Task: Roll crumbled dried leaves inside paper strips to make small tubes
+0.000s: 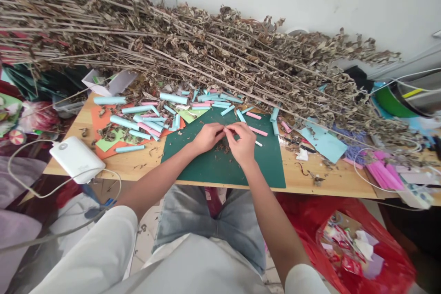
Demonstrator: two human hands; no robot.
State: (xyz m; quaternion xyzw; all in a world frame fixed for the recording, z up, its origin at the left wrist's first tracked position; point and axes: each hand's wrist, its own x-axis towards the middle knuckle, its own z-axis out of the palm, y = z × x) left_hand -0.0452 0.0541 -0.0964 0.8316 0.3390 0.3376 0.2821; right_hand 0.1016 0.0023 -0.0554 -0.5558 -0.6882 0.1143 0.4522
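My left hand (208,137) and my right hand (241,141) meet at the fingertips over a dark green cutting mat (193,165). Both are closed in a pinch, and whatever sits between the fingers is too small to make out. Brown leaf crumbs (223,148) lie on the mat just below them. Rolled blue paper tubes (174,98) and pink paper tubes (257,131) are scattered beyond and beside the hands. One thin white roll (258,143) rests just right of my right hand.
A large heap of dried leafy stalks (193,50) spans the back of the wooden table (324,183). At left, a white corded device (76,160) sits at the edge. Blue paper (324,140) lies at right. A red rubbish bag (303,234) stands below on the right.
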